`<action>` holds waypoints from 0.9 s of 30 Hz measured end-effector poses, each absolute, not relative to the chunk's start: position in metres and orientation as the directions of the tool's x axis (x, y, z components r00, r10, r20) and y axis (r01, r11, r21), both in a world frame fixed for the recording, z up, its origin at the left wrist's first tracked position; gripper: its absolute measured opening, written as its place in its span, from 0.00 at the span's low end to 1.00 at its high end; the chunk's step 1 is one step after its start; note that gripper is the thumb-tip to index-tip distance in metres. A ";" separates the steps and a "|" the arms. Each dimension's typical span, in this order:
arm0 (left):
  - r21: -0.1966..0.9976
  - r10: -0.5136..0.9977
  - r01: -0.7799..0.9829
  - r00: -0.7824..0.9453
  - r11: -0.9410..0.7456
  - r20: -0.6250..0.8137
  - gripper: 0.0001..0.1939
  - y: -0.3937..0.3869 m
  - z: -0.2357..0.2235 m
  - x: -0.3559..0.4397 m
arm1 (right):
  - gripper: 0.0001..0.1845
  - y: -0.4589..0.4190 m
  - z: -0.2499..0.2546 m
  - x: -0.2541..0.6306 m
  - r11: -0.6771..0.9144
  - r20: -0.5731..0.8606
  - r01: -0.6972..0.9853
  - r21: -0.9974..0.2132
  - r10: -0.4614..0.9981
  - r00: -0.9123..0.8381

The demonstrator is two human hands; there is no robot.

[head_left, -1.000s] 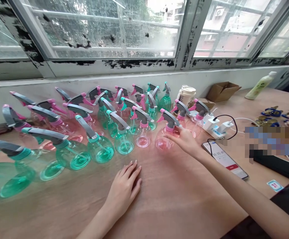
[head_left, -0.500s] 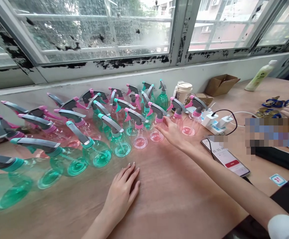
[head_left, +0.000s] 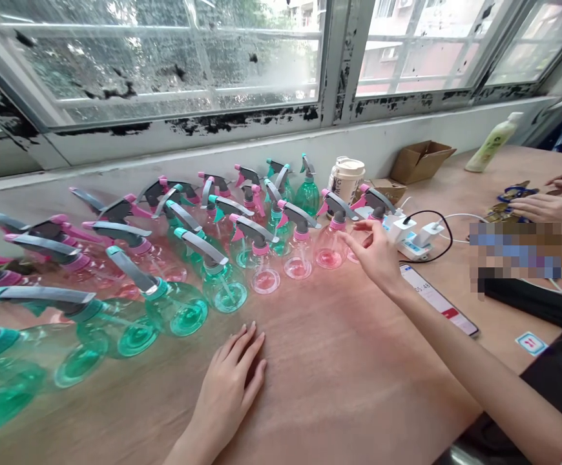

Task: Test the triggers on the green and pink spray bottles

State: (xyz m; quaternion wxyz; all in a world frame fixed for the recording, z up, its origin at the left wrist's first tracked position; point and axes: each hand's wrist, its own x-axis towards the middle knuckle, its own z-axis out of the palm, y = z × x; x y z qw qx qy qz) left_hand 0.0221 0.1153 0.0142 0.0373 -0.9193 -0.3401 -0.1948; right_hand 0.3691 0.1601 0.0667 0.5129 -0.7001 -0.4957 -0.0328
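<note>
My left hand [head_left: 235, 378] lies palm down on the wooden table, fingers stretched out, with nothing in it. My right hand [head_left: 375, 252] reaches to the right end of the front row of spray bottles, thumb and fingers apart. Its tips are beside a clear pink spray bottle [head_left: 330, 250], and it partly covers the last pink spray bottle [head_left: 378, 201]; contact is hard to tell. A pink bottle [head_left: 298, 258] and another pink bottle [head_left: 265, 271] stand to the left. Green spray bottles, such as this one [head_left: 225, 287], continue the row leftward.
Several more pink and green bottles stand behind, toward the window wall. To the right are a lidded paper cup [head_left: 347, 173], a cardboard box [head_left: 421, 163], white chargers [head_left: 409, 236], a phone [head_left: 438, 303] and a drink bottle [head_left: 494, 143]. Another person's hands [head_left: 547, 206] are at the right edge.
My right hand has moved right along the pink bottles, from the second toward the end of the row. My left hand stays flat on the table. The camera view has shifted slightly right.
</note>
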 end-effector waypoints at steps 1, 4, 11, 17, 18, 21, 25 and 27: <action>0.063 0.610 0.639 0.693 -0.766 0.384 0.18 0.115 0.014 0.022 | 0.32 0.164 0.067 0.371 -0.014 0.533 0.739 -0.673 0.683 0.499; 0.065 0.610 0.638 0.696 -0.768 0.380 0.18 0.115 0.014 0.022 | 0.39 0.175 0.067 0.367 -0.112 0.439 0.768 -0.631 0.765 0.472; 0.112 0.635 0.644 0.682 -0.757 0.363 0.18 0.115 0.014 0.022 | 0.32 0.170 0.067 0.360 -0.210 0.364 0.818 -0.536 0.817 0.448; 0.110 0.640 0.650 0.679 -0.752 0.360 0.18 0.115 0.013 0.021 | 0.34 0.105 0.067 0.351 -0.265 0.346 0.838 -0.478 0.819 0.457; 0.110 0.638 0.649 0.679 -0.753 0.363 0.18 0.116 0.013 0.021 | 0.33 0.091 0.067 0.348 -0.243 0.359 0.853 -0.463 0.828 0.431; 0.115 0.628 0.639 0.680 -0.761 0.379 0.18 0.117 0.013 0.022 | 0.29 0.053 0.068 0.340 -0.159 0.385 0.874 -0.458 0.851 0.357; 0.112 0.615 0.628 0.684 -0.770 0.393 0.18 0.119 0.013 0.022 | 0.29 0.024 0.077 0.338 -0.071 0.324 0.810 -0.583 0.893 0.311; 0.121 0.620 0.629 0.681 -0.768 0.390 0.18 0.119 0.013 0.022 | 0.35 0.022 0.082 0.340 -0.022 0.310 0.751 -0.659 0.902 0.299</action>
